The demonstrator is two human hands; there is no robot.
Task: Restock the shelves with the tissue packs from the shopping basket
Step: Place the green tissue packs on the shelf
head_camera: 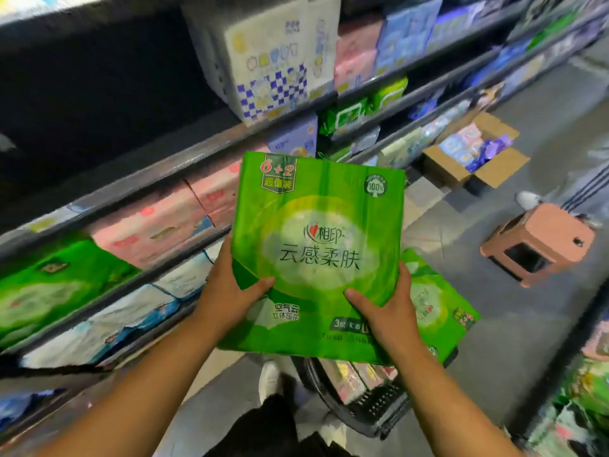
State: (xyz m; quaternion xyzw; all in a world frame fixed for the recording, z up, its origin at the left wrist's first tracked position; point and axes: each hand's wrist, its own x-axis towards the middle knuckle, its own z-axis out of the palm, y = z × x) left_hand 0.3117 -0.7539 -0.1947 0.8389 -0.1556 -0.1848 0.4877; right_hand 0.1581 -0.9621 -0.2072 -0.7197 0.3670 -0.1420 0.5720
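green tissue pack (318, 245), held above basket (372, 407)

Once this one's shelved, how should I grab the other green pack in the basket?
Grip the second green pack by its two side edges, two-handed, coming down from above. It lies flat, face up over the basket, and looks too broad for a one-sided grip.

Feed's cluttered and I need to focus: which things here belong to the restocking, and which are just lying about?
Job: green tissue pack, gripped by left hand and right hand; second green pack below it; black basket; shelves.
Lying about: open cardboard box, pink stool, both on the floor.
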